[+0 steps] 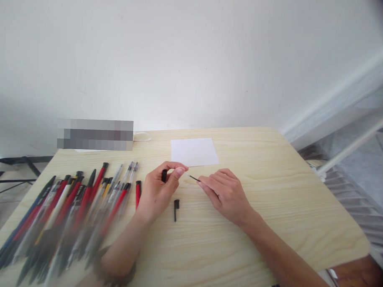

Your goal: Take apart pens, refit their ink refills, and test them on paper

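Observation:
My left hand (160, 188) is closed around a short black pen part (164, 175), thumb and forefinger pinched above it. My right hand (225, 193) pinches a thin dark refill-like rod (194, 178) whose tip points toward the left hand; the two hands are a few centimetres apart. A black pen cap (176, 209) lies on the wooden table (271, 205) just below and between the hands. A red pen (138, 193) lies right beside my left hand.
Several pens (66, 214), red, black, blue, clear and yellow, lie fanned across the table's left side. A white sheet of paper (194, 151) lies behind the hands. A white wall rises behind the table. A white rack (351, 149) stands to the right.

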The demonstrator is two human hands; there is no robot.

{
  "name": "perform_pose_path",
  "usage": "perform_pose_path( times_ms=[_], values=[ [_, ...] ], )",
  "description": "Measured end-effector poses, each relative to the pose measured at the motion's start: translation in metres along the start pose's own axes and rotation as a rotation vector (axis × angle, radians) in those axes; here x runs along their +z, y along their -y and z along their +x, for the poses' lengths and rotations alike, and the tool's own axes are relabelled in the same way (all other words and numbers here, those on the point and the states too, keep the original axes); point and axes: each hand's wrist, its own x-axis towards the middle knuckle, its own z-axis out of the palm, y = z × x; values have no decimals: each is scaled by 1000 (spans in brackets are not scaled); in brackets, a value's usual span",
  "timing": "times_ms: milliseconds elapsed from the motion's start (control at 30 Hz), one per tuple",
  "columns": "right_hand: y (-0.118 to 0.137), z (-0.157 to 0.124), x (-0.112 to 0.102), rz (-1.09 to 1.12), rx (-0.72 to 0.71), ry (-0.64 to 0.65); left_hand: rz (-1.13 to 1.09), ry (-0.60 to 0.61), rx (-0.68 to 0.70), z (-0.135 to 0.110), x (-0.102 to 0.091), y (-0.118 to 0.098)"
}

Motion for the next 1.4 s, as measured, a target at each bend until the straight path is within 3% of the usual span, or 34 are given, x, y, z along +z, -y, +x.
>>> perform_pose_path(
  times_ms=[100,300,400,567,667,767,900,1067,1167,1233,1400],
  values=[
    [0,-1,-1,11,16,-12,-47,-33,-23,-1,4,-4],
    [3,-1,-9,401,126,40,-163,241,-10,-3,-1,-8],
    [7,1,-11,494,166,83,-193,185,-5,-3,0,-8],
    [8,4,-6,201,47,-20,-135,-34,-83,-5,6,-3],
    [10,4,-3,-60,-16,-89,-80,-106,-97,-4,8,-1],
    [10,4,-4,-171,-23,-100,62,-110,-64,-4,6,-5],
    [1,3,-12,-10,-17,5,486,16,126,-4,-1,-18],
    [-14,1,-25,264,-33,174,998,425,472,-7,-12,-31],
    [-15,1,-28,282,-97,216,1025,579,569,-10,-17,-34],
    [-13,2,-29,220,-162,178,894,558,475,-12,-17,-33],
    [-10,5,-32,-69,-302,67,381,456,-85,-15,-12,-27]
  ],
)
